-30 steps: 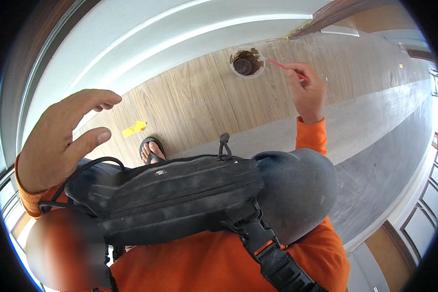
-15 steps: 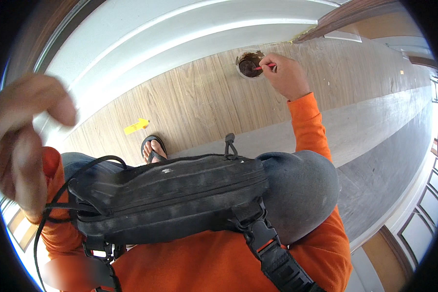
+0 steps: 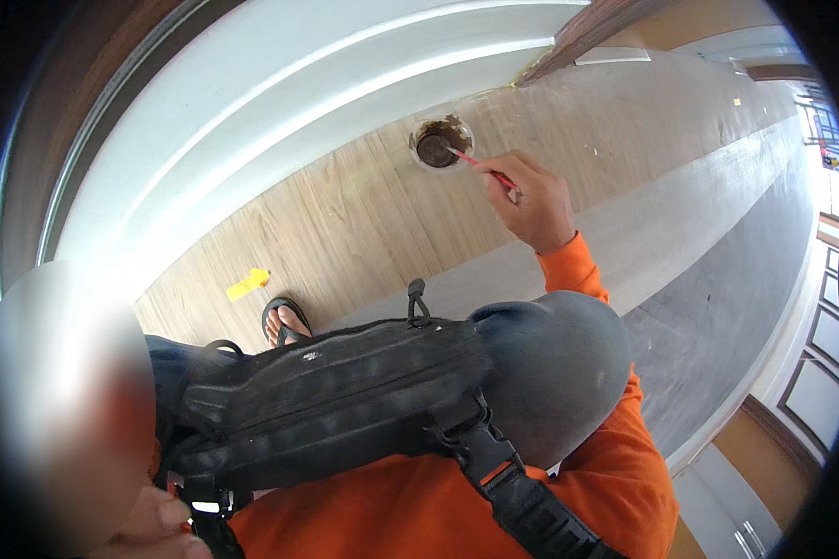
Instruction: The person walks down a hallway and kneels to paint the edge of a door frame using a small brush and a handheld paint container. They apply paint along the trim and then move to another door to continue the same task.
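A round clear tub (image 3: 416,152) with dark brown paint inside and brown smears on its wall stands on the wood-look floor. My right hand (image 3: 534,198) is closed around a slim red-handled paintbrush (image 3: 466,157), whose tip points down into the tub. Only some fingers of my left hand (image 3: 149,527) show at the lower left, close to a strap of the black bag (image 3: 336,391). A blurred patch covers the rest there, so what those fingers do is hidden.
A white moulded panel (image 3: 289,102) runs along the floor ahead, beside a brown wooden frame (image 3: 598,30). A yellow arrow sticker (image 3: 249,284) lies near my sandalled foot (image 3: 286,321). Grey flooring (image 3: 718,289) stretches to the right.
My right hand has drawn back from the tub, showing more of the brush. My left hand has dropped from the upper left to the lower left. The view has shifted slightly.
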